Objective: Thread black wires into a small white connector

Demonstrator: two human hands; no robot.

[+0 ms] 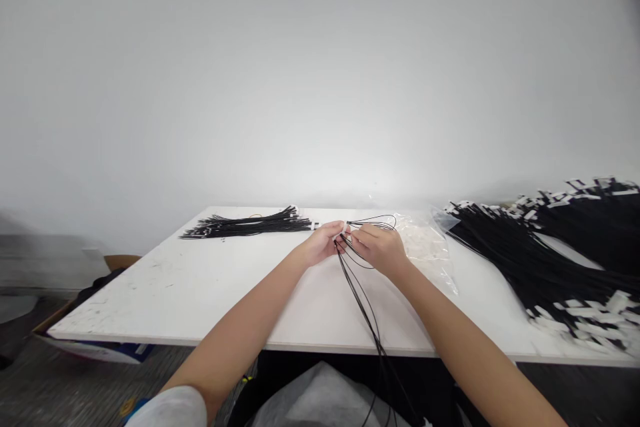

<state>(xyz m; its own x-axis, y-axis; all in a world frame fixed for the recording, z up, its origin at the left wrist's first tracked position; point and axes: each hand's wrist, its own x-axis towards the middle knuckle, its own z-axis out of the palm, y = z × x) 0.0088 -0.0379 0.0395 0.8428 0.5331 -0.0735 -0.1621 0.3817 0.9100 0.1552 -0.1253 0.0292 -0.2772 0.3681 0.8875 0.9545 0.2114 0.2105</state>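
Note:
My left hand (326, 243) is closed on a small white piece (344, 232) at the ends of several thin black cables (361, 300). Close beside it on the right, my right hand (379, 247) is closed at the same cable ends; what its fingertips pinch is too small to make out. The cables loop out behind my right hand and hang down over the table's front edge toward my lap. Beyond my left hand lies a bundle of black cables (245, 223) with white ends.
A clear plastic bag (425, 247) with pale contents lies right of my hands on the white table (200, 293). Large piles of black cables (500, 253) with white ends cover the right side. A box (95, 350) stands below the left edge.

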